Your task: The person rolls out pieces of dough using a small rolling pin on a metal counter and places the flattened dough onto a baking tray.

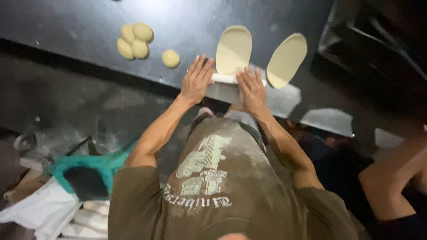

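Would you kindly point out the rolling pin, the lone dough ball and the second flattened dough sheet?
rolling pin (224, 78), head view, on its pale middle between the hands.
lone dough ball (171, 58), head view, on its centre.
second flattened dough sheet (287, 60), head view, on its middle.

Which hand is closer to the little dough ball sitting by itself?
Left. The left hand lies flat on the rolling pin, just right of the lone dough ball. The right hand is farther along the pin.
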